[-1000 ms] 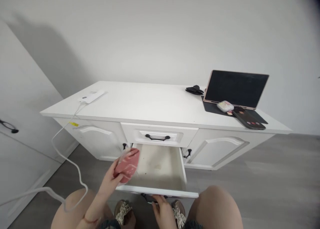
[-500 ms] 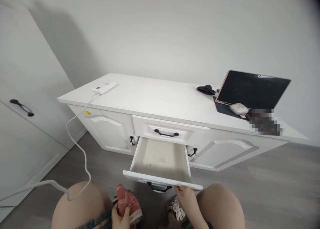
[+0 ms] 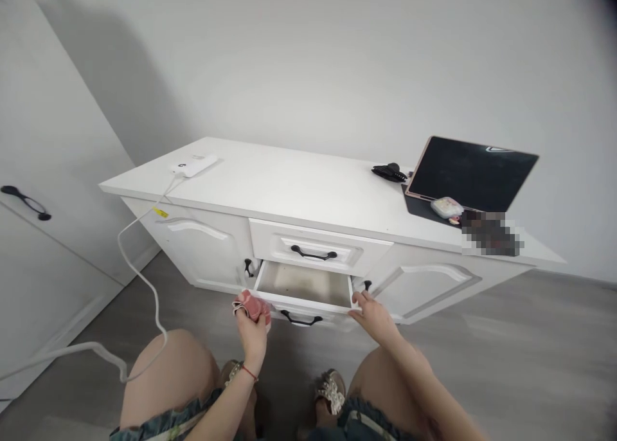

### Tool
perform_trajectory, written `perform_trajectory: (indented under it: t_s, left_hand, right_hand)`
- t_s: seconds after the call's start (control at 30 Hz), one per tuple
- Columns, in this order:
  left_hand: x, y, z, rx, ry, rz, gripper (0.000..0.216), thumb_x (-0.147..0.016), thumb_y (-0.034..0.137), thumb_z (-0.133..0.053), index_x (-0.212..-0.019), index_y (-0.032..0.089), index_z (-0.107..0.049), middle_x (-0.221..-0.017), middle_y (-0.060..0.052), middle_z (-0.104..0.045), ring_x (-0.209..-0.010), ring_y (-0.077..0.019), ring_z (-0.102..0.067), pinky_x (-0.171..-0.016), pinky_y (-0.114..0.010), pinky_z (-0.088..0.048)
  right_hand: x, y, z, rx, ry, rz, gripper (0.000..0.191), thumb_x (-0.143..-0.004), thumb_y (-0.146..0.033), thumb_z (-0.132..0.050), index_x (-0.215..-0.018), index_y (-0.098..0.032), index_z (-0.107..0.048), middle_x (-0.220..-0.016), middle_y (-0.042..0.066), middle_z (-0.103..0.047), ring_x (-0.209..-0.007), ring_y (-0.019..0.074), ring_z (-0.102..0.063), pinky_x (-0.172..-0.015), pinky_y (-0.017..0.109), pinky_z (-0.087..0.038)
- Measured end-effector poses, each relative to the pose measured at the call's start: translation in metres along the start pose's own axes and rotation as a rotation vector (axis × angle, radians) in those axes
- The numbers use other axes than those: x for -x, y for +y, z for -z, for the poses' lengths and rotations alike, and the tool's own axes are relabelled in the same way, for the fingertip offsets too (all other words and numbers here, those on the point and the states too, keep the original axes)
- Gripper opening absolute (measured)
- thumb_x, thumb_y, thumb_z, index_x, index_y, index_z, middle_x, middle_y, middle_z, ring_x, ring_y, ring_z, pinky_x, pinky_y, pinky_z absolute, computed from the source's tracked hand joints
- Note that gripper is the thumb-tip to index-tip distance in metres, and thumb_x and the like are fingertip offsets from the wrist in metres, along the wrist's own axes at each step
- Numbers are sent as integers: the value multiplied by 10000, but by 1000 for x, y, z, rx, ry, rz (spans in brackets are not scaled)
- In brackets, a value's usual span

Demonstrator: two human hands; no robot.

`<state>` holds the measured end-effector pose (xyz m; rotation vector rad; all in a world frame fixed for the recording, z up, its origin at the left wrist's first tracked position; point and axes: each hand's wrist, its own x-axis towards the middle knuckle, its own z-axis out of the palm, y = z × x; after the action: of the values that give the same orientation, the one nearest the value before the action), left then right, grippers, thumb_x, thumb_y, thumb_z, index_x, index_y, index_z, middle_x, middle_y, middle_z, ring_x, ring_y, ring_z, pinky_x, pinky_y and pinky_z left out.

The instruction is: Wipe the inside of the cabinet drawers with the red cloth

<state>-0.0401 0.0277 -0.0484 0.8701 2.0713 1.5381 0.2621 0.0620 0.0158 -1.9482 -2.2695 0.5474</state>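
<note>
I squat in front of a low white cabinet [image 3: 270,190]. Its lower middle drawer [image 3: 308,291] stands partly open, empty inside, with a black handle on the front. My left hand [image 3: 254,325] holds a pink-red cloth [image 3: 250,304] against the drawer front's left corner. My right hand [image 3: 373,312] presses on the right end of the drawer front, fingers spread over its top edge. Above it a second drawer [image 3: 315,251] with a black handle is closed.
On the cabinet top lie a white charger [image 3: 193,165] with a cable [image 3: 137,270] trailing to the floor, a black clip [image 3: 388,171], a dark tablet [image 3: 470,173] on a mat, an earbud case [image 3: 447,206] and a blurred phone. A white wardrobe door [image 3: 29,235] stands left.
The drawer has gone from far out to mostly in. My left hand dropped to my lap with the cloth, then rose to the drawer front. My right hand moved from handle to right edge.
</note>
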Motion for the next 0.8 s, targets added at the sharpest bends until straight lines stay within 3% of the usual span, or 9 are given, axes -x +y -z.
perform_trajectory:
  t_s: [0.1, 0.2, 0.4, 0.63, 0.8]
  left_hand:
    - [2, -11, -7, -130, 13, -10, 294, -665, 207, -614, -886, 234, -421, -835, -4, -497, -780, -211, -552, -800, -440, -447]
    - [12, -21, -19, -160, -88, -13, 285, -701, 287, -605, -882, 240, -391, -787, 1, -508, -724, -217, -560, -734, -422, -456]
    - [43, -22, -44, -141, -220, -126, 223, -756, 326, -556, -888, 224, -409, -848, -39, -527, -797, -235, -567, -753, -417, -461]
    - [87, -3, -76, -64, -357, -224, 189, -752, 277, -558, -900, 202, -467, -859, -49, -541, -825, -224, -559, -792, -397, -455]
    - [135, 27, -116, 77, -401, -62, 196, -725, 247, -600, -786, 224, -415, -732, 5, -495, -696, -190, -528, -718, -365, -450]
  right_hand:
    - [-4, 19, 3, -31, 17, -1, 234, -809, -281, -576, -1022, -217, -649, -1078, 89, -631, -876, 223, -633, -759, 303, -429]
    - [-6, 28, -3, -104, -22, -9, 167, -804, -286, -588, -905, -222, -704, -970, 66, -677, -911, 234, -633, -794, 304, -432]
    - [-9, 33, -5, -179, 14, 28, 204, -826, -286, -546, -906, -219, -722, -953, 55, -701, -862, 198, -644, -781, 266, -438]
    - [-12, 45, -1, -212, 57, 45, 345, -894, -341, -421, -785, -203, -718, -784, 53, -725, -737, 201, -644, -695, 276, -434]
    - [-5, 40, 2, -161, 97, 99, 346, -912, -301, -401, -775, -210, -705, -804, 42, -723, -781, 186, -632, -758, 269, -423]
